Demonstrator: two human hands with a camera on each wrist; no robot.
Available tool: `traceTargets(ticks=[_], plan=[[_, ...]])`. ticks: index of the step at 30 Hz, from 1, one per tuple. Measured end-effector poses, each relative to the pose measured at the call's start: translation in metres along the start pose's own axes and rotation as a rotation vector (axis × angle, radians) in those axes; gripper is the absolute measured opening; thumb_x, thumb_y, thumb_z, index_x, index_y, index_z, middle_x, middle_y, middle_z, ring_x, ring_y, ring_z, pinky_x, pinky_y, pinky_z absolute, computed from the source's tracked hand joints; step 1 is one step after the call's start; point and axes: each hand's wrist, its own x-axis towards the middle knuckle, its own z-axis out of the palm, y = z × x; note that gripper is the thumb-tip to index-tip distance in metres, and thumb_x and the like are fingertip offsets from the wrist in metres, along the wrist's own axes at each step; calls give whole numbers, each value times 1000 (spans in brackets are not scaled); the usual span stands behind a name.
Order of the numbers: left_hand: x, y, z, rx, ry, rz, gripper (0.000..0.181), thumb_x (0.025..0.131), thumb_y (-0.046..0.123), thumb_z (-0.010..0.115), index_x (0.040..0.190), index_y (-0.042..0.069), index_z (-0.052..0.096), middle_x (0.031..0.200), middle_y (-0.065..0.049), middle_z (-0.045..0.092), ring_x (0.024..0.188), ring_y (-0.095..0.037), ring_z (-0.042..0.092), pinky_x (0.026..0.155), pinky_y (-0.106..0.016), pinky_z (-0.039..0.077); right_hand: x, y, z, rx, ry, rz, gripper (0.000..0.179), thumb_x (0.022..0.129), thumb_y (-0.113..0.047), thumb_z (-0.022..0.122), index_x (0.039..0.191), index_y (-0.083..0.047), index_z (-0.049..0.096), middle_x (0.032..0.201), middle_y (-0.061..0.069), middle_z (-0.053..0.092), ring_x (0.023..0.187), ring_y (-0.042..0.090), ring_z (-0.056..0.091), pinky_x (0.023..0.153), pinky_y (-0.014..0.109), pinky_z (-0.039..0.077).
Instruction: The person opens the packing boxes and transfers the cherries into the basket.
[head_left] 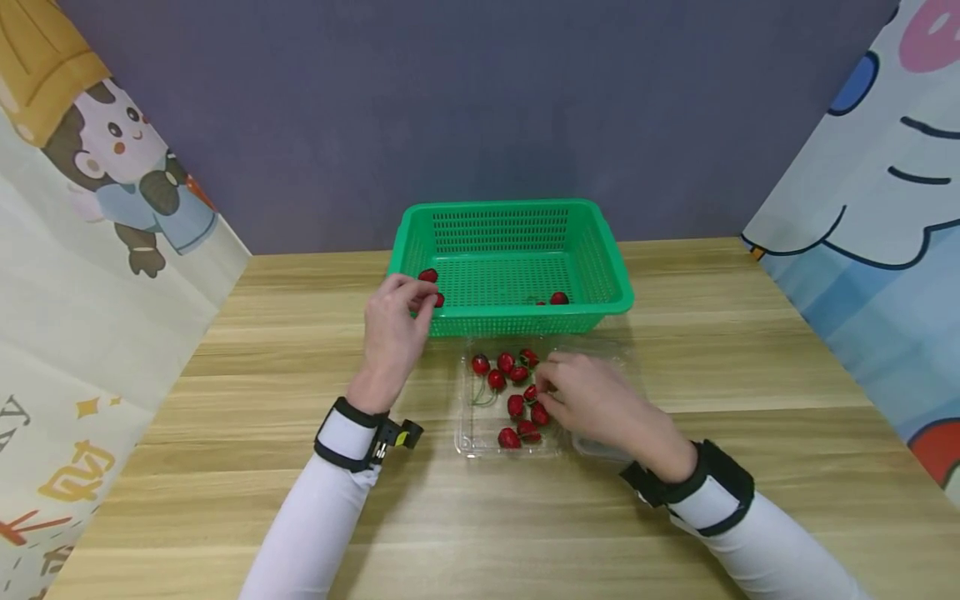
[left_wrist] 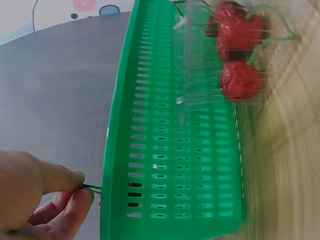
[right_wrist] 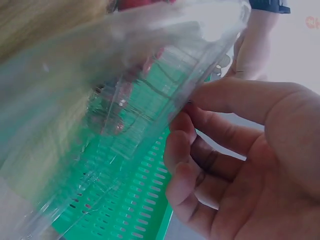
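Note:
My left hand (head_left: 393,325) is over the near left side of a green plastic basket (head_left: 618,287). Its thumb and fingertips pinch the thin green stem (left_wrist: 91,187) of a red cherry (head_left: 440,300), which is partly hidden by the hand and the basket wall. My right hand (head_left: 592,398) is above a clear plastic box (head_left: 468,446) holding several red cherries (head_left: 515,407). Thumb and forefinger come together beside a cherry (head_left: 530,392), apparently pinching its stem; the clear plastic blurs this spot in the right wrist view.
Inside the basket lie a cherry (head_left: 428,275) at the left and another cherry (head_left: 558,297) near the front wall. The box's clear lid (head_left: 600,451) lies folded out under my right hand. A wooden table (head_left: 285,417) bears everything, with a dark wall (head_left: 487,108) behind.

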Motion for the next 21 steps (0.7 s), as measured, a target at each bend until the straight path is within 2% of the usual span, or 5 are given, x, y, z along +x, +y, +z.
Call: traceTargets(ticks=[7,14,21], plan=[[0,-4,2,26,-5,1,7,86,-5,71,92,-3,75,89,-11,61,71,-22,64,63,-22,49,0,0,-2,16,28,-5,12,87,-14,73,81,-18,64,75,-12,55,65,4,54,56,20,43],[-1,-4,2,41,-20,1,7,87,-5,70,91,-3,74,90,-10,60,72,-20,63,63,-20,48,0,2,-5,42,38,-5,10,88,-12,72,83,-17,65,76,-11,57,69,6,58,60,21,46],[-1,-5,3,37,-29,17,6,86,-5,70,90,-3,74,89,-10,60,71,-20,62,62,-20,48,0,4,-7,29,62,-13,13,87,-11,71,81,-19,63,75,-12,56,68,6,57,57,22,45]])
